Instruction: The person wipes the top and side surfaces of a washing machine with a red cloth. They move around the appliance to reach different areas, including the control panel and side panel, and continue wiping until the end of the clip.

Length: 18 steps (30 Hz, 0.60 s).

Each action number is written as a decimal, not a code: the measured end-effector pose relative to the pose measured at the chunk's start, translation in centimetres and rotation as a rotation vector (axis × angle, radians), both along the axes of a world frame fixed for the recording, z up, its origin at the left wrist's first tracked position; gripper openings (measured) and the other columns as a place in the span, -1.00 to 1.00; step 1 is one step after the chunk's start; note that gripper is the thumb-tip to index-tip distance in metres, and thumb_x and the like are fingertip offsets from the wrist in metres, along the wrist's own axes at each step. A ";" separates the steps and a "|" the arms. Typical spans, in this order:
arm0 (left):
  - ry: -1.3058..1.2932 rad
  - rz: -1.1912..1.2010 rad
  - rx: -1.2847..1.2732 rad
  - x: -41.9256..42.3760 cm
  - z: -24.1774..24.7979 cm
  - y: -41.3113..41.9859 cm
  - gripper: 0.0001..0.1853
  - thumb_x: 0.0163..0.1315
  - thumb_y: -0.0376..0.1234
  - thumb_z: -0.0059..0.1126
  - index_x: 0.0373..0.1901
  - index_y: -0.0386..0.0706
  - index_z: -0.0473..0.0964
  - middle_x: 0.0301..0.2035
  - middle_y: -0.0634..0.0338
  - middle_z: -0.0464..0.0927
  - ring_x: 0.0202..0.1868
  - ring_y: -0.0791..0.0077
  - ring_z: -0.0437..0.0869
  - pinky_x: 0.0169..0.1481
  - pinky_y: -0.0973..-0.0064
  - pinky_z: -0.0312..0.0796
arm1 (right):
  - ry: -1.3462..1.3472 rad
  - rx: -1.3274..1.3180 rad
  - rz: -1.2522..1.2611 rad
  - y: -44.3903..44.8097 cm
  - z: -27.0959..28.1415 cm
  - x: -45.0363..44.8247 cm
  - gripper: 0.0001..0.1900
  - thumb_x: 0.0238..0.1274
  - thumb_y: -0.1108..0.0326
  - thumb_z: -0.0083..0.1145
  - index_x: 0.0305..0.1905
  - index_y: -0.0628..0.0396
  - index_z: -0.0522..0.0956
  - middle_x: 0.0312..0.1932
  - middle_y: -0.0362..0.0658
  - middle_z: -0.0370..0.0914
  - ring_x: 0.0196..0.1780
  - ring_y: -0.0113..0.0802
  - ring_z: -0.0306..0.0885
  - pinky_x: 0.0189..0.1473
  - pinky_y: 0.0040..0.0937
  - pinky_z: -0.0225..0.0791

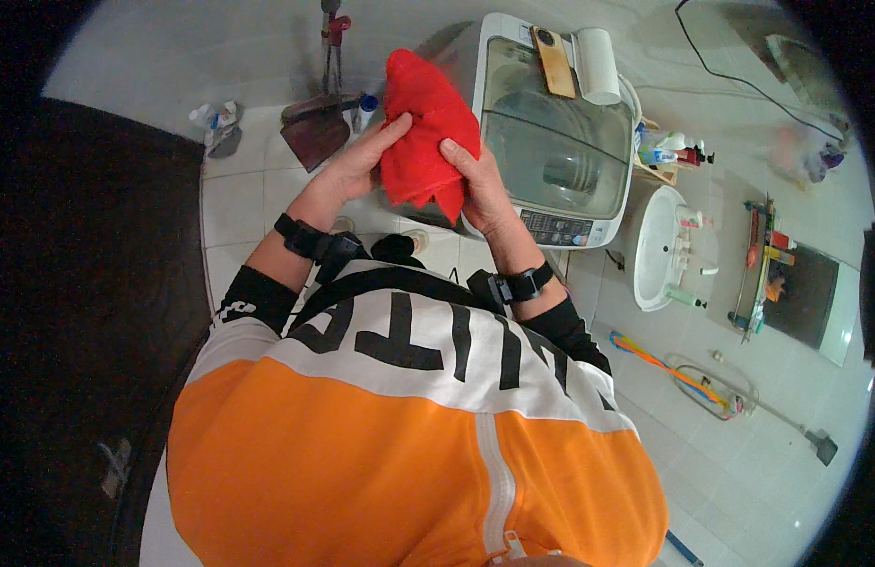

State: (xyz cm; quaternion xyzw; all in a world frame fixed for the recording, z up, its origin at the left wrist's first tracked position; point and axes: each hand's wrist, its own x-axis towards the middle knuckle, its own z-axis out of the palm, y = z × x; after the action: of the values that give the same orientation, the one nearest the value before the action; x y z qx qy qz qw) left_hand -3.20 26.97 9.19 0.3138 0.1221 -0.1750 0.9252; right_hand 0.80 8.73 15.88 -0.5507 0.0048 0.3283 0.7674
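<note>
A bunched red cloth (430,131) hangs between my two hands, in front of my body and left of the washing machine. My left hand (363,156) grips its left side, thumb lying on top. On the right side my right hand (480,181) holds it the same way, thumb pressed on the front. The fingers of both hands are mostly hidden behind the cloth. Close to my right hand stands the top-loading washing machine (551,166), its see-through lid down and its control panel (556,228) on the near edge.
On the washing machine lie a gold phone (553,62) and a paper roll (597,65). A dustpan (317,135) stands by the back wall, with a blue-capped container (366,106) beside it. To the right are bottles (668,149) on a rack and a white washbasin (650,248).
</note>
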 end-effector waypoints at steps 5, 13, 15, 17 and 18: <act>0.034 0.022 0.081 0.2 -0.8 0.5 -0.46 0.43 -0.10 0.21 0.33 -0.15 0.40 0.19 0.21 0.58 0.18 0.43 0.63 0.28 0.30 0.48 | -0.001 -0.133 -0.021 -1.6 -1.2 1.1 -0.26 0.28 0.16 0.40 0.43 0.16 0.27 0.27 -0.05 0.48 0.26 -0.26 0.51 0.27 -0.24 0.43; -0.125 0.116 0.672 3.2 1.2 -0.3 -0.51 0.28 -0.29 0.39 0.19 -0.28 0.50 0.01 0.17 0.65 0.00 0.50 0.66 0.13 0.47 0.51 | -0.662 -0.686 0.145 -3.7 -1.5 3.0 0.04 0.06 0.11 0.54 0.55 0.18 0.12 0.41 0.12 0.30 0.44 -0.13 0.34 0.40 -0.16 0.28; -0.181 0.061 0.538 3.4 1.6 -0.9 -0.52 0.27 -0.31 0.38 0.18 -0.29 0.51 0.01 0.17 0.65 0.00 0.51 0.65 0.14 0.47 0.50 | -0.753 -0.525 0.212 -2.8 -1.7 2.7 0.08 0.03 0.15 0.56 0.57 0.14 0.08 0.41 0.12 0.29 0.45 -0.14 0.32 0.42 -0.17 0.26; -0.215 0.023 0.458 3.4 2.0 -1.3 -0.52 0.26 -0.32 0.37 0.18 -0.30 0.51 0.01 0.17 0.65 0.01 0.50 0.64 0.14 0.46 0.49 | -0.532 -0.336 0.192 -2.1 -1.9 2.1 0.08 0.05 0.23 0.54 0.59 0.10 0.02 0.42 0.07 0.29 0.44 -0.19 0.32 0.42 -0.19 0.27; -0.231 0.006 0.442 3.2 2.1 -1.5 -0.51 0.26 -0.33 0.37 0.19 -0.30 0.50 0.01 0.16 0.65 0.01 0.49 0.64 0.15 0.45 0.49 | -0.436 -0.313 0.181 -1.8 -2.0 2.0 0.07 0.06 0.25 0.53 0.59 0.10 0.02 0.42 0.06 0.29 0.44 -0.20 0.32 0.42 -0.20 0.28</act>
State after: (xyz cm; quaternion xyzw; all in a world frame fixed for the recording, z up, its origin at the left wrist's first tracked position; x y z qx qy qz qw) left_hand 0.03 25.45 11.25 0.5260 0.0519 -0.1043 0.8425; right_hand 2.77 6.90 13.84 -0.7184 -0.1590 0.2643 0.6236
